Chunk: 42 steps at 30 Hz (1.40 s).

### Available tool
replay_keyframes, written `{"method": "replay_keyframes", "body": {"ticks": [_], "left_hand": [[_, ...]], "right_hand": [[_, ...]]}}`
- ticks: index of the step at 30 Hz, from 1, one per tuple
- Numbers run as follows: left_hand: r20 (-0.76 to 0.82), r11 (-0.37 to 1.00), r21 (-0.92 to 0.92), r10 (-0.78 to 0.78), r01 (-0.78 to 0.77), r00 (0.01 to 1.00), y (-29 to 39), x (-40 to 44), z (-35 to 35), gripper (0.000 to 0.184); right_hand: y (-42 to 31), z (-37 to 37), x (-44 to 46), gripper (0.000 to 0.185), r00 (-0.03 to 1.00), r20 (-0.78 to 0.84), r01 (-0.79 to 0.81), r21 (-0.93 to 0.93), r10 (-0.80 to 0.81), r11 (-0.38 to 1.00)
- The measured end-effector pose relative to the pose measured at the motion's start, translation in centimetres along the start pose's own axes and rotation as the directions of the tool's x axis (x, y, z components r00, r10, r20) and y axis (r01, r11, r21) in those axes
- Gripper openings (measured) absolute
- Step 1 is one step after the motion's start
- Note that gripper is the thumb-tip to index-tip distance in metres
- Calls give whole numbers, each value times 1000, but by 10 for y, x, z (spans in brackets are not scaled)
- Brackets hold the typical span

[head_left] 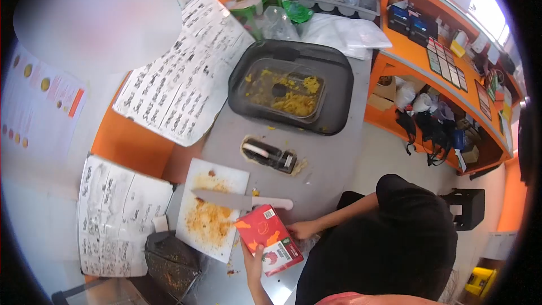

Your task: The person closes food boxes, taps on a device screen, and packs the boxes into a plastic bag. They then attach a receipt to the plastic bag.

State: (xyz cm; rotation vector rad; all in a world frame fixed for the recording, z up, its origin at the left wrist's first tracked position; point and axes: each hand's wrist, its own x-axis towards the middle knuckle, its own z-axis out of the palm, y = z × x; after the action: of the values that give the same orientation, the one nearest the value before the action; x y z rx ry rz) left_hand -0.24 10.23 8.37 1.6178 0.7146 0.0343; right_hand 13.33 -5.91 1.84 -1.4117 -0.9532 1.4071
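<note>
A red printed box (261, 227) is held over the near edge of the grey table. My left hand (253, 260) grips its lower left side, with the thumb on the front. At the box's right edge is my right hand (302, 230); its fingertips are partly hidden there, so its grip is unclear. Just beyond the box, a knife (223, 198) with a white handle lies across a white cutting board (228, 176) smeared with yellow-orange residue. Farther back sits a black tape dispenser (271, 155).
A large dark tray (345, 87) holds a clear container (320, 101) with yellow food. Plastic bags (339, 31) lie behind it. Handwritten sheets (180, 73) stand left. Orange shelving (418, 62) is at the right. A dark bag (172, 262) is beside the board.
</note>
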Motion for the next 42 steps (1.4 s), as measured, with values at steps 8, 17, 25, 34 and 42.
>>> {"method": "replay_keyframes", "body": {"ticks": [8, 17, 25, 34, 42], "left_hand": [[-110, 999, -21, -26, 24, 994, 69, -26, 91, 72], [59, 975, -201, 105, -91, 993, 154, 49, 321, 69], [253, 919, -385, 194, -85, 948, 231, 148, 496, 63], [364, 978, -162, 181, -130, 913, 344, 365, 535, 51], [200, 969, 79, 213, -232, 956, 363, 518, 531, 47]], "right_hand": [[-36, -66, -93, 49, 1000, 17, 21, 27, -22, 999], [20, -237, -251, 45, 920, -349, 114, -198, -179, 973], [-19, -408, -391, 39, 784, -606, -119, -365, -138, 923], [-13, -624, -318, 44, 711, -671, -151, -437, -210, 887], [66, -762, -159, 48, 741, -616, 40, -357, -267, 933]]}}
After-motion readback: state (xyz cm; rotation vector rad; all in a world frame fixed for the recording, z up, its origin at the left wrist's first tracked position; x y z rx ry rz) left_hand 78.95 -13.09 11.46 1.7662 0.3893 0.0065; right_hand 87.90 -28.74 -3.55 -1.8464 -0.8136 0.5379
